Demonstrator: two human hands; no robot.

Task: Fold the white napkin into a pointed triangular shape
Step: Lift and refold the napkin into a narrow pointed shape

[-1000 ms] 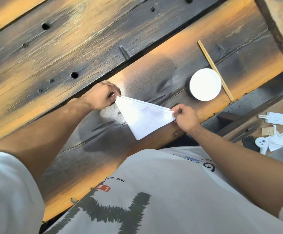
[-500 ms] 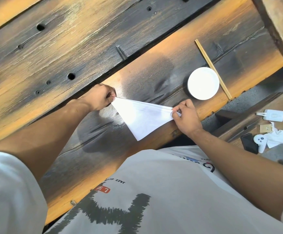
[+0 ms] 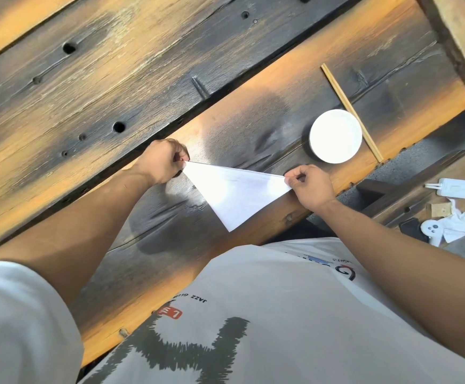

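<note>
The white napkin (image 3: 238, 194) is folded into a triangle. It is stretched flat between two hands, over the near plank of the wooden table (image 3: 253, 128), close to the table's edge and the person's body. Its long top edge runs from hand to hand, and its sharp point aims down toward the person's white shirt (image 3: 267, 314). The left hand (image 3: 163, 160) pinches the left corner with curled fingers. The right hand (image 3: 310, 187) pinches the right corner the same way. A white bowl (image 3: 335, 136) sits on the table, up and to the right of the right hand. A pair of wooden chopsticks (image 3: 350, 109) lies just beside the bowl. Farther right, on a lower wooden bench, are a white charger (image 3: 454, 187) and some crumpled white paper (image 3: 458, 224).
</note>
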